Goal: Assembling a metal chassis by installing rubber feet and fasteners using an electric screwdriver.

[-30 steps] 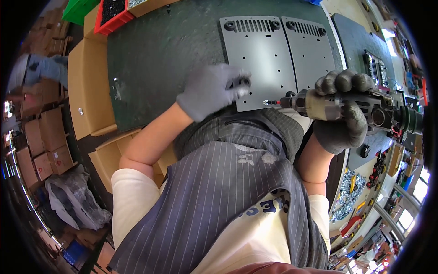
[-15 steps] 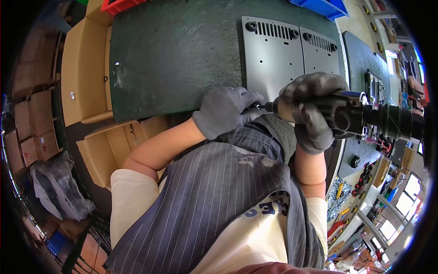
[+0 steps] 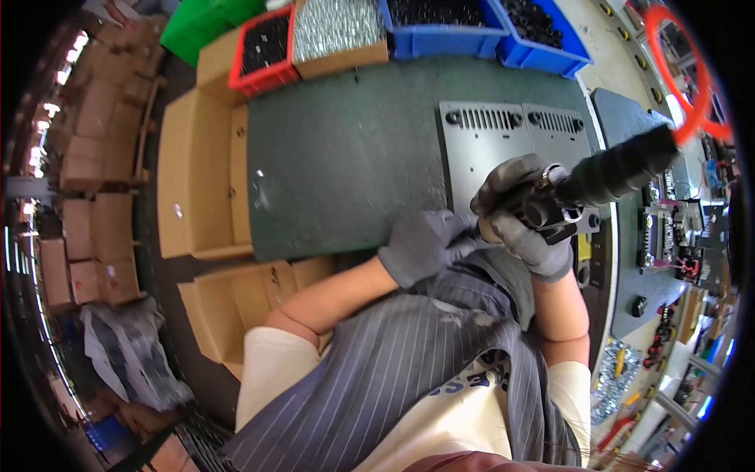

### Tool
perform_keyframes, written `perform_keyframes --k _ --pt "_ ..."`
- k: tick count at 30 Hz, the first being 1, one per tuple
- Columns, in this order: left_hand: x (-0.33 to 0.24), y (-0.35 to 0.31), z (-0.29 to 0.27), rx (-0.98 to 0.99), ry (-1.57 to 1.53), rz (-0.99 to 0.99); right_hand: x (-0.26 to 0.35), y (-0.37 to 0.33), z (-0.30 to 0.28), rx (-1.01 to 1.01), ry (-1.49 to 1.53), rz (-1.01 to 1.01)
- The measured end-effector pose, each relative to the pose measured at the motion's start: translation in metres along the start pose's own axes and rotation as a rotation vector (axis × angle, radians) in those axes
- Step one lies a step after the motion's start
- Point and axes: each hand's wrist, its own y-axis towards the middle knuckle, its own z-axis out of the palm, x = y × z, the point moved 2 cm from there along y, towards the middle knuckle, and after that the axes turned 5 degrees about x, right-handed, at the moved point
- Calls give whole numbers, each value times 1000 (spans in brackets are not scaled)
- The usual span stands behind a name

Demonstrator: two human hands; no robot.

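Observation:
My right hand (image 3: pixel 525 224), in a dark grey glove, is wrapped around a black pneumatic screwdriver (image 3: pixel 550 203). The tool's rear end points up and to the right; its tip is hidden by my hands. Close beside it on the left, my gloved left hand (image 3: pixel 425 245) has its fingers pressed together near the near edge of the bench. What those fingers hold is hidden. Just beyond my hands lie two grey metal plates (image 3: pixel 484 153) side by side, with slots and black round feet at the far corners.
Along the bench's (image 3: pixel 338 157) far edge stand a red bin (image 3: pixel 263 75) of black parts, a carton (image 3: pixel 346 64) of silvery screws and two blue bins (image 3: pixel 448 43) of black parts. Open cardboard boxes (image 3: pixel 193 189) flank the left side. A red hose (image 3: pixel 683 71) hangs at the right.
The view has shifted, bringing the bins at the far edge into sight. The screwdriver's rear end has swung upward. The small black piece seen at my left fingertips is now hidden.

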Motion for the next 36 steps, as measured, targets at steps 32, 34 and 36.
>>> perform_keyframes --k 32,34,36 --pt "95 122 -158 -114 -14 -242 -41 10 -53 -80 -442 476" --pt "173 145 -193 -409 -101 -16 -42 13 -58 -107 -289 563" --pt "176 170 -224 -469 -376 -200 -45 9 -63 -177 -161 596"
